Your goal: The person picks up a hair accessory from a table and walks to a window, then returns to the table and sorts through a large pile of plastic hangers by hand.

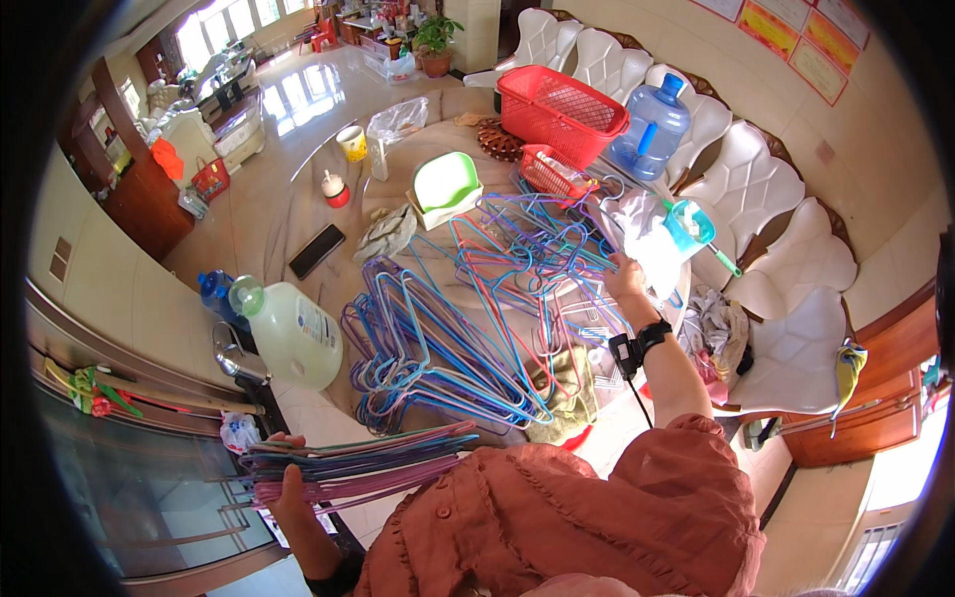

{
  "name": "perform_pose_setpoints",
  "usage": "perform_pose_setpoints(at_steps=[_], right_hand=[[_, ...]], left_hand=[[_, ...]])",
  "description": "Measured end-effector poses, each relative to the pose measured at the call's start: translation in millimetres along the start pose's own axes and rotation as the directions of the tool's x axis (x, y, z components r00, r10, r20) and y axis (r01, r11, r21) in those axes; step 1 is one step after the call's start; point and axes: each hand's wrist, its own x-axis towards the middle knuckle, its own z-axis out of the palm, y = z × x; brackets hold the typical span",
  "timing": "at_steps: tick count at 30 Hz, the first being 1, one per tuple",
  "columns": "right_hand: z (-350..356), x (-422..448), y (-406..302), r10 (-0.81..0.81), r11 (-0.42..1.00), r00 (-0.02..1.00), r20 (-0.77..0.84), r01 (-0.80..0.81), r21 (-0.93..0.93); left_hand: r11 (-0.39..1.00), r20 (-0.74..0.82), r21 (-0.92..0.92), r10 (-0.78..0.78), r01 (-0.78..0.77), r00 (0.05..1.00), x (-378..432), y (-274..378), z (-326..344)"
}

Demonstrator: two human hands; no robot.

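My left hand (287,477) grips a thick bundle of clothes hangers (373,466) in pink, purple, blue and green, held low at the left beside my body. My right hand (625,277) reaches over the round marble-patterned table (298,216) to the right edge of a loose, tangled heap of hangers (515,254); whether its fingers close on one is unclear. A neater stack of blue and purple hangers (433,358) lies on the near part of the table. Beside its right end is an olive-green cloth (571,395).
At the left edge stands a large detergent bottle (298,336). A phone (317,251), a grey cloth (386,231) and a green tray (445,183) lie farther in. Red baskets (563,112), a blue water jug (653,127) and a teal dipper (688,227) are at the far right, before white padded chairs (761,175).
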Motion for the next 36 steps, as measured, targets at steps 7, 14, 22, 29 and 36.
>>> perform_pose_setpoints(at_steps=[7,14,22,29,36], right_hand=[[4,47,38,-0.152,0.986,0.970,-0.190,0.136,-0.098],[26,63,24,-0.278,0.959,0.959,-0.051,0.274,-0.071],[20,101,18,0.015,0.911,0.988,0.156,0.051,-0.409],[-15,68,-15,-0.260,0.957,0.950,0.172,0.277,-0.085],[5,17,-22,-0.393,0.920,0.885,0.248,0.377,0.111]], left_hand=[[0.999,-0.033,0.047,-0.003,0.005,0.999,0,0,9],[0.994,-0.073,0.107,-0.023,0.031,0.997,0,-3,31],[0.987,-0.114,0.162,0.002,0.016,0.993,-6,-3,53],[0.986,-0.043,0.138,-0.084,0.089,0.996,-12,-7,47],[0.988,0.044,0.152,-0.046,0.039,0.998,-11,-11,33]])
